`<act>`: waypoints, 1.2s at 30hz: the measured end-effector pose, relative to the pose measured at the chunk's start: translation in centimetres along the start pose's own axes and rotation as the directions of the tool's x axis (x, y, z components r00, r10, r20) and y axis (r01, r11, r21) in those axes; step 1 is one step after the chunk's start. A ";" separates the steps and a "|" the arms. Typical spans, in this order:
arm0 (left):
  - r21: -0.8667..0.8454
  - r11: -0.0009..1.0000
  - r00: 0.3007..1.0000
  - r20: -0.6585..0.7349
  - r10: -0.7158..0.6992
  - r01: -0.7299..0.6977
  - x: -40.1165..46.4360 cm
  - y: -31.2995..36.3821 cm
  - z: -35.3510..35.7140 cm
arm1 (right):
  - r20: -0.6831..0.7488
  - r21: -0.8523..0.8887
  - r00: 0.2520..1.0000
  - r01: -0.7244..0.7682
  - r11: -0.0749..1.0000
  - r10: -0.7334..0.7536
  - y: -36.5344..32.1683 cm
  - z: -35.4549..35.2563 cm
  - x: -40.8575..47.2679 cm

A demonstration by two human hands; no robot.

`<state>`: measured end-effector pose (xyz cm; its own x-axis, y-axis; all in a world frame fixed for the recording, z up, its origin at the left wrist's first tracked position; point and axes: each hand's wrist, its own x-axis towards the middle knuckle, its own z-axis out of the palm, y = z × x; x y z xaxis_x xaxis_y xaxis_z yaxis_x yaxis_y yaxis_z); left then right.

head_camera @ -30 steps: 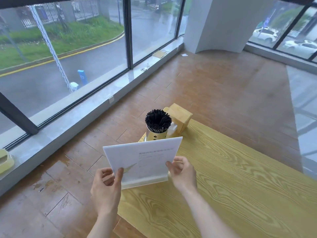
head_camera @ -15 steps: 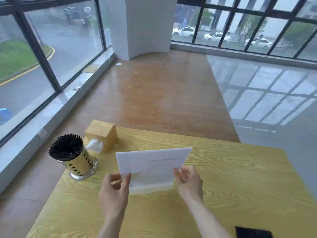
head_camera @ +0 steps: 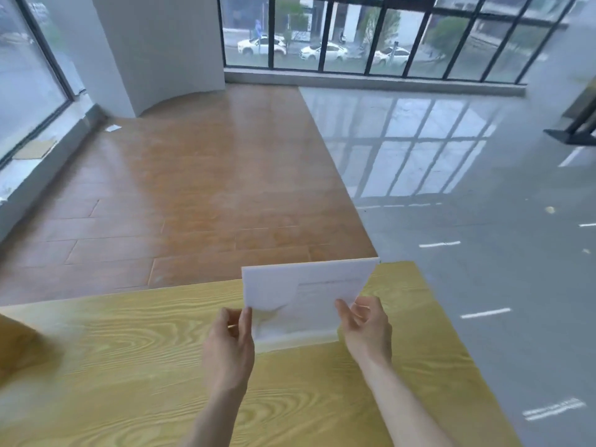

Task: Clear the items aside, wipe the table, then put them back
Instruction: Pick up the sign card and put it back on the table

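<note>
I hold a white acrylic sign stand point(head_camera: 306, 295) upright over the yellow wood-grain table point(head_camera: 129, 366), toward its far right corner. My left hand point(head_camera: 230, 346) pinches the stand's left edge. Its right edge is gripped by my right hand point(head_camera: 366, 330). The stand's base sits just above or on the tabletop; I cannot tell which. A blurred wooden box corner point(head_camera: 13, 343) shows at the far left edge of the table.
Beyond the table's far edge lies brown wood-look floor point(head_camera: 209, 188), with grey glossy floor point(head_camera: 483, 221) to the right. A white pillar point(head_camera: 154, 50) and large windows stand at the back. A dark frame point(head_camera: 577, 130) is at the far right.
My view and both hands have swung right along the table, carrying the sign stand. The straw holder has left the view, and the tissue box is only a blur at the left edge.
</note>
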<state>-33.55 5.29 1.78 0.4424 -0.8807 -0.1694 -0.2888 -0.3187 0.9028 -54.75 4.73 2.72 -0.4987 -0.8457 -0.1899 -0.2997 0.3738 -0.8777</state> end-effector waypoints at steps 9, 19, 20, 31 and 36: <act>0.026 0.993 0.969 0.225 0.104 -0.112 -0.1 4.5 13.9 | -0.120 0.081 0.991 -0.056 0.995 0.066 2.2 -8.1 11.7; -0.013 0.989 0.929 0.341 0.143 -0.148 0.0 5.5 21.2 | -0.122 0.158 0.981 -0.131 0.979 0.151 3.4 -11.0 18.4; -0.012 0.988 0.927 0.344 0.148 -0.153 0.1 5.6 21.4 | -0.126 0.157 0.980 -0.131 0.979 0.152 3.5 -11.1 18.7; -0.021 0.985 0.921 0.352 0.169 -0.172 -0.2 6.1 21.5 | -0.162 0.132 0.968 -0.171 0.976 0.192 3.8 -10.3 19.0; -0.001 0.985 0.924 0.347 0.162 -0.172 -0.1 5.7 20.7 | -0.202 0.101 0.956 -0.194 0.976 0.211 3.8 -10.4 18.1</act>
<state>-52.85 -3.68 -1.20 0.0672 -0.9868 -0.1476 -0.3601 -0.1620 0.9187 -73.39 -5.16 0.50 -0.7048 -0.6525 -0.2782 -0.1133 0.4907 -0.8639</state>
